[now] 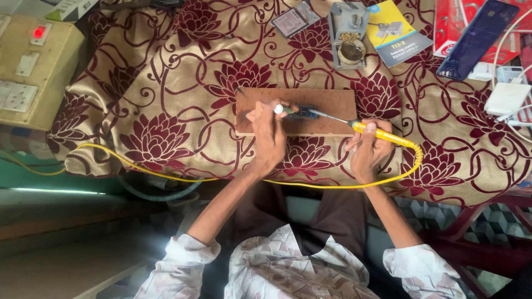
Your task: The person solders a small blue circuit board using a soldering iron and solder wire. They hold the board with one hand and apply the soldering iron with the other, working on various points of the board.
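On the cloth-covered table: a brown rectangular wooden board [295,118] lies flat on the gold cloth with dark red flowers [166,99], and a small blue circuit board [303,113] sits on its middle.
Right hand: the right hand [368,150] is closed around the yellow-handled soldering iron [382,134], fingers clamped on the handle; the thin metal tip slants left to the blue circuit board.
Left hand: the left hand [270,133] rests on the wooden board, fingertips pinched together on a small green and white stick-like piece [284,109] just beside the circuit board.
Cable: a yellow cord [166,173] runs from the iron's handle, loops below both wrists and trails off left.
Behind the board: a grey soldering stand with a brass wool cup [349,33], a yellow and blue leaflet [394,30], a dark blue phone [476,39].
Left edge: a beige switch box with a red lamp [33,61].
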The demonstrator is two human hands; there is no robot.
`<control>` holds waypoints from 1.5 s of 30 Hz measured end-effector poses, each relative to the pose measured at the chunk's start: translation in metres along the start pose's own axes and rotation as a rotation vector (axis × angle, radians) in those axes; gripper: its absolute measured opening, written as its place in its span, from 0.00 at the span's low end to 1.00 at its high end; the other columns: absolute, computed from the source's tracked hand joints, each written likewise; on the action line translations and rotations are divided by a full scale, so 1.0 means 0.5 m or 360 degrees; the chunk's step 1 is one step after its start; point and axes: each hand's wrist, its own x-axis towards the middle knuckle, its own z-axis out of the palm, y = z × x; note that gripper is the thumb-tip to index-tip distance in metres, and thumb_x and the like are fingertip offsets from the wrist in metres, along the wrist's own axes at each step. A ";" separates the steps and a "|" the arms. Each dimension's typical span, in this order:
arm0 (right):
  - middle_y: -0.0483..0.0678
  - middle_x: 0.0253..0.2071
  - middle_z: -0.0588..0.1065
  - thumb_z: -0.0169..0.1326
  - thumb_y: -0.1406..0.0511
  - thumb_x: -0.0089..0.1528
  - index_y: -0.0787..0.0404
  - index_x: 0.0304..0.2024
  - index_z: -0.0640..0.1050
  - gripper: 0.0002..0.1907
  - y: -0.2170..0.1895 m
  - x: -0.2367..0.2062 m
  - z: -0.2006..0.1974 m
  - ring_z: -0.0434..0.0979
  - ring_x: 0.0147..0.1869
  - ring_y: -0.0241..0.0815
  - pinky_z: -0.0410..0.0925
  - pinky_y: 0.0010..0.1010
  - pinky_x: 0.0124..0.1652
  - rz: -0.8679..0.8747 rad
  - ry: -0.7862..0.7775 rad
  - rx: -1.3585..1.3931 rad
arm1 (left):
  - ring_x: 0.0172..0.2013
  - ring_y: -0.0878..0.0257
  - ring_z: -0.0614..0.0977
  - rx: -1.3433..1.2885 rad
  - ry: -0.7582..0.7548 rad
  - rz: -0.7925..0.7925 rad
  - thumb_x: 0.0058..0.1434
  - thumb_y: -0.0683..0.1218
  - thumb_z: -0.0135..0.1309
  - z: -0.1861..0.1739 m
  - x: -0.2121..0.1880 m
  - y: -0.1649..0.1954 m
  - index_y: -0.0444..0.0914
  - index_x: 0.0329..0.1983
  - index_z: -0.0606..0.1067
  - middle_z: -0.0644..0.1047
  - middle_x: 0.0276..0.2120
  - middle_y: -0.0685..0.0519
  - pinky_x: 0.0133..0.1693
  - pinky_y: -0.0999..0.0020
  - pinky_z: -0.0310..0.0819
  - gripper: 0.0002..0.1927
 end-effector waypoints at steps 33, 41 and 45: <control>0.49 0.29 0.71 0.46 0.67 0.76 0.68 0.43 0.70 0.09 -0.049 0.065 -0.020 0.64 0.21 0.29 0.61 0.22 0.20 -0.0046 -0.0168 -0.0228 | 0.36 0.62 0.67 0.0030 -0.0067 -0.0078 0.73 0.37 0.44 -0.008 0.001 0.033 0.42 0.47 0.75 0.83 0.39 0.61 0.46 0.63 0.52 0.09; 0.47 0.31 0.71 0.46 0.65 0.77 0.68 0.46 0.72 0.10 -0.085 0.093 -0.006 0.65 0.23 0.29 0.60 0.21 0.23 0.0071 -0.0293 -0.0242 | 0.37 0.62 0.68 0.0042 -0.0075 -0.0040 0.68 0.36 0.48 -0.014 0.001 0.048 0.42 0.48 0.77 0.80 0.36 0.59 0.47 0.62 0.52 0.11; 0.49 0.29 0.71 0.45 0.64 0.77 0.67 0.47 0.70 0.11 -0.067 0.102 -0.020 0.67 0.21 0.31 0.60 0.22 0.23 -0.0013 -0.0172 -0.0199 | 0.38 0.62 0.69 0.0034 -0.0059 -0.0045 0.68 0.37 0.48 -0.011 0.002 0.050 0.42 0.48 0.77 0.79 0.35 0.59 0.49 0.62 0.53 0.11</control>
